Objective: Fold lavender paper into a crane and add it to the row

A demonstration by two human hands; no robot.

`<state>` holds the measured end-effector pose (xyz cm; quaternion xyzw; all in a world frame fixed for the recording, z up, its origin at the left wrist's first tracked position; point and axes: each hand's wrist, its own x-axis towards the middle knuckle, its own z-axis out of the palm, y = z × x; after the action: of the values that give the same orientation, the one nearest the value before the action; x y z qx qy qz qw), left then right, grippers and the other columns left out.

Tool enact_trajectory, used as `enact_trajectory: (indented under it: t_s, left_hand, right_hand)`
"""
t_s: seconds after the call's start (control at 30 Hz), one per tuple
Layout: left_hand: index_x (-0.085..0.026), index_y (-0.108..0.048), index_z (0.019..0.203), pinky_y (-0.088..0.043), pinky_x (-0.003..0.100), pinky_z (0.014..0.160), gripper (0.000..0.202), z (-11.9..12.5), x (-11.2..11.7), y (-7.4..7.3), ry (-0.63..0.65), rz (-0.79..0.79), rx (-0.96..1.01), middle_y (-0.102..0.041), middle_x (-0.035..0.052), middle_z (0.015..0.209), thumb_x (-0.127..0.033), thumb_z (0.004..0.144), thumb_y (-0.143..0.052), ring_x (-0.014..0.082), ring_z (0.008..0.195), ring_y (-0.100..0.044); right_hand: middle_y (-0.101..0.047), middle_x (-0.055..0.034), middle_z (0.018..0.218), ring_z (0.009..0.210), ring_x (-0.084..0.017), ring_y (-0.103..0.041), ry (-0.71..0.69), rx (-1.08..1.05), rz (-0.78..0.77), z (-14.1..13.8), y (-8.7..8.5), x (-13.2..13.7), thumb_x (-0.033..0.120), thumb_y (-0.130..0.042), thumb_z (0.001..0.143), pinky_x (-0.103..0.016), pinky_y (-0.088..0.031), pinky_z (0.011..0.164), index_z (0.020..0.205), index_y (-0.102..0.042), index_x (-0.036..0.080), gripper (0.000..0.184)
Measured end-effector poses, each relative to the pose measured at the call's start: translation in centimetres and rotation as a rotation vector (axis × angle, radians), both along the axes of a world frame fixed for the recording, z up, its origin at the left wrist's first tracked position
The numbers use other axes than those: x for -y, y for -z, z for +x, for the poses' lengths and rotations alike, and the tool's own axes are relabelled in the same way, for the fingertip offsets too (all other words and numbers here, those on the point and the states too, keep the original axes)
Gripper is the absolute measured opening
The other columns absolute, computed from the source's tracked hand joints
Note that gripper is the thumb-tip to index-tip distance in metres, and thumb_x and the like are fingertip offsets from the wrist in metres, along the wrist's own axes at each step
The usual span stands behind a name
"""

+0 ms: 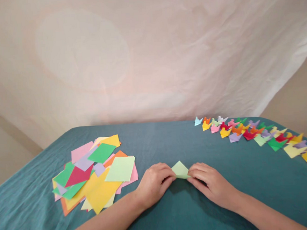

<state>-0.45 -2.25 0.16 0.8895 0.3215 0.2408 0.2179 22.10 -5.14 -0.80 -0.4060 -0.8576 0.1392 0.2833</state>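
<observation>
A small light green folded paper [180, 170] lies on the teal tablecloth [171, 141] near the front middle. My left hand [155, 182] pinches its left corner with curled fingers. My right hand [209, 183] presses and grips its right corner, fingers bent over the edge. Both hands rest on the cloth, and the paper's lower edge is partly hidden under the fingers.
A loose pile of coloured paper squares [94, 173] lies to the left of my hands. Several folded paper figures [260, 133] in many colours run along the table's right side. A pale sheet [149, 55] hangs behind the table.
</observation>
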Motion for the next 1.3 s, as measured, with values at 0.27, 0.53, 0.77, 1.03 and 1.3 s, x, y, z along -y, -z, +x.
enact_trajectory:
  t_s: [0.27, 0.53, 0.77, 1.03, 1.3]
  left_hand:
    - [-0.018, -0.063, 0.076, -0.041, 0.031, 0.085, 0.017, -0.2, -0.5, -0.3, -0.094, -0.109, 0.084, -0.062, 0.0036, 0.089, -0.023, 0.087, -0.05, 0.0159, 0.088, -0.053]
    - [-0.017, -0.06, 0.074, -0.041, 0.032, 0.084, 0.016, -0.2, -0.6, -0.1, -0.14, -0.09, 0.06, -0.06, 0.0039, 0.087, -0.022, 0.086, -0.05, 0.0171, 0.088, -0.052]
    - [-0.019, -0.046, 0.12, -0.039, 0.037, 0.096, 0.033, 0.0, 0.4, -0.3, -0.112, 0.039, -0.034, -0.053, 0.008, 0.12, -0.022, 0.087, -0.048, 0.0196, 0.111, -0.048]
    - [-0.017, -0.023, 0.14, -0.025, 0.038, 0.109, 0.062, 1.1, 2.8, -1.7, 0.063, 0.153, -0.401, -0.026, 0.0074, 0.146, -0.045, 0.089, -0.042, 0.0223, 0.135, -0.022]
    - [-0.016, -0.023, 0.141, -0.022, 0.036, 0.111, 0.063, 0.9, 2.8, -1.5, 0.071, 0.054, -0.427, -0.02, 0.0083, 0.148, -0.051, 0.09, -0.035, 0.022, 0.136, -0.019]
  right_hand:
    - [-0.055, -0.0017, 0.081, 0.071, -0.013, -0.054, 0.097, -0.185, -0.371, -0.8, -0.6, -0.8, 0.03, -0.038, 0.093, -0.025, -0.041, 0.065, 0.063, -0.048, 0.018, 0.033]
    - [-0.054, -0.0029, 0.084, 0.072, -0.014, -0.053, 0.177, -0.2, -0.357, -1.0, 0.2, -1.0, 0.029, -0.043, 0.09, -0.027, -0.041, 0.065, 0.063, -0.05, 0.018, 0.03]
    - [-0.052, -0.0058, 0.094, 0.09, -0.018, -0.051, 0.245, -0.186, -0.249, -1.0, 0.6, -0.9, 0.026, -0.048, 0.086, -0.033, -0.042, 0.08, 0.066, -0.053, 0.018, 0.023]
    - [-0.051, -0.0053, 0.093, 0.09, -0.018, -0.05, 0.244, -0.182, -0.187, -1.1, 0.7, -0.8, 0.021, -0.048, 0.085, -0.033, -0.042, 0.081, 0.068, -0.051, 0.019, 0.018]
    - [-0.051, -0.0054, 0.093, 0.091, -0.019, -0.05, 0.28, -0.138, -0.129, -1.0, 1.0, -0.8, 0.02, -0.05, 0.084, -0.035, -0.042, 0.081, 0.073, -0.05, 0.019, 0.011]
